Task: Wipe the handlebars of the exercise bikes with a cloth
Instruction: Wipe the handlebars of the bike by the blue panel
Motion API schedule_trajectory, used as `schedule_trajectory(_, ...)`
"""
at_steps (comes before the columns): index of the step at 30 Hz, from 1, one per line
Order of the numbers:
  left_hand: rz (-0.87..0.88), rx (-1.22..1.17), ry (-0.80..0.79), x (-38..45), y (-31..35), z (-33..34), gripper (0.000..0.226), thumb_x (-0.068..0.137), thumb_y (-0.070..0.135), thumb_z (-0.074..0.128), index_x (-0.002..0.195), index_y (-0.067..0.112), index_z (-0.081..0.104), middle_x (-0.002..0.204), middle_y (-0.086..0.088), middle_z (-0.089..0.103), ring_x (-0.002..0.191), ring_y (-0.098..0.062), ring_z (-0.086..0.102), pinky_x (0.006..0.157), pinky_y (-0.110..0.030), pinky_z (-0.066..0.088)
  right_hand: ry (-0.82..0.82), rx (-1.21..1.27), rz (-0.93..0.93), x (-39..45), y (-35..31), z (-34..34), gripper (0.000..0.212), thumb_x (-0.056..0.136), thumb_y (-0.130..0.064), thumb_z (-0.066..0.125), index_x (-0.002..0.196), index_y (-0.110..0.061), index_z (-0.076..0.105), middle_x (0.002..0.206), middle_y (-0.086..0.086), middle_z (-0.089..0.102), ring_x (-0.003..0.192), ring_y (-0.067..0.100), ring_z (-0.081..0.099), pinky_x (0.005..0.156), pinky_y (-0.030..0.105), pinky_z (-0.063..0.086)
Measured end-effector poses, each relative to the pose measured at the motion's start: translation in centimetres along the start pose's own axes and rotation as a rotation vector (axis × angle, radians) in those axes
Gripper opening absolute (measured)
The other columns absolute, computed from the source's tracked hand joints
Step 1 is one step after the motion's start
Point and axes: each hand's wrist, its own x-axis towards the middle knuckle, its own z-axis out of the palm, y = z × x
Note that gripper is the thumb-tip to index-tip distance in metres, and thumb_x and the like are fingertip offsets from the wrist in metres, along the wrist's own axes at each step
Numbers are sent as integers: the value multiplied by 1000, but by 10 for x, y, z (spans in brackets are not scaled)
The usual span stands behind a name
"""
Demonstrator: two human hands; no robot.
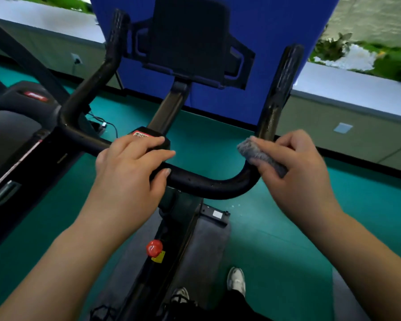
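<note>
Both hands work the handlebar (208,185): left hand (130,167) steadies its middle, fingers curled over; right hand (296,172) clamps the cloth (259,156) at the right bend. Bunched cloth could slip off.

We count: one black curved handlebar (208,185), one grey fuzzy cloth (261,156), two bare hands, left (127,179) and right (299,172), one red round knob (154,248), two white sneakers (236,280).
</note>
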Motion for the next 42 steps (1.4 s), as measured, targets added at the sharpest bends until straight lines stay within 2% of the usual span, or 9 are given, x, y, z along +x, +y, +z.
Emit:
schedule_trajectory(9, 74, -44, -5, 3, -11, 1, 26, 82, 18, 71, 108, 24, 71, 122, 8, 61, 115, -22, 41, 90, -47, 32, 61, -15, 47, -25, -26, 12, 39, 82, -16, 73, 120, -15, 67, 88, 1, 42, 76, 7, 38, 69, 4, 31)
schedule_trajectory(12, 106, -45, -16, 6, -15, 1, 24, 85, 24, 63, 108, 24, 71, 121, 9, 62, 113, -24, 45, 88, -46, 34, 132, -32, 168, -17, -23, 10, 40, 83, -18, 71, 122, -14, 65, 87, 1, 43, 75, 5, 37, 68, 1, 31)
schedule_trajectory(15, 114, -65, -22, 9, -19, 1, 27, 84, 29, 57, 107, 25, 71, 120, 11, 62, 112, -23, 46, 87, -42, 33, 108, 6, 151, -34, -47, 22, 43, 80, -15, 74, 122, -12, 65, 88, 2, 44, 76, 5, 37, 70, 2, 32)
schedule_trajectory(18, 129, -100, 6, 13, -23, 1, 21, 87, 20, 61, 106, 23, 71, 118, 10, 62, 110, -22, 46, 88, -41, 31, 57, 8, 72, -43, -59, 29, 44, 79, -12, 75, 121, -10, 65, 88, 2, 44, 77, 9, 40, 69, 7, 33)
schedule_trajectory(21, 141, -128, 31, 18, -28, 2, 20, 87, 15, 61, 104, 21, 71, 116, 8, 63, 109, -23, 49, 91, -43, 34, 175, -47, 172, -32, -40, 20, 40, 81, -16, 74, 119, -12, 67, 86, 1, 44, 76, 7, 39, 69, 3, 31)
schedule_trajectory(24, 155, -171, 37, 21, -34, 4, 22, 86, 9, 63, 104, 18, 71, 115, 5, 64, 108, -27, 53, 94, -48, 38, 171, -63, 200, -31, -42, 17, 38, 82, -18, 73, 120, -12, 67, 86, 1, 43, 76, 6, 37, 71, 1, 31)
schedule_trajectory(30, 164, -190, 24, 24, -35, 8, 23, 84, 10, 64, 104, 18, 71, 114, 5, 64, 107, -26, 53, 93, -49, 40, 52, -36, 42, -37, -74, 36, 36, 85, -20, 67, 120, -10, 67, 87, 5, 47, 74, 18, 46, 64, 26, 40)
schedule_trajectory(36, 187, -227, 24, 22, -42, 7, 27, 87, 14, 63, 114, 14, 66, 118, 2, 62, 111, -25, 52, 99, -43, 38, 189, -147, 118, -39, -57, 27, 37, 84, -20, 67, 119, -7, 66, 88, 7, 46, 77, 19, 45, 67, 27, 41)
schedule_trajectory(42, 170, -234, 38, 17, -48, 5, 28, 92, 18, 54, 117, 10, 65, 120, -1, 61, 114, -25, 51, 103, -35, 34, 15, -102, -43, -28, -101, 60, 39, 86, -22, 63, 121, -5, 64, 87, 9, 49, 79, 22, 46, 66, 35, 43)
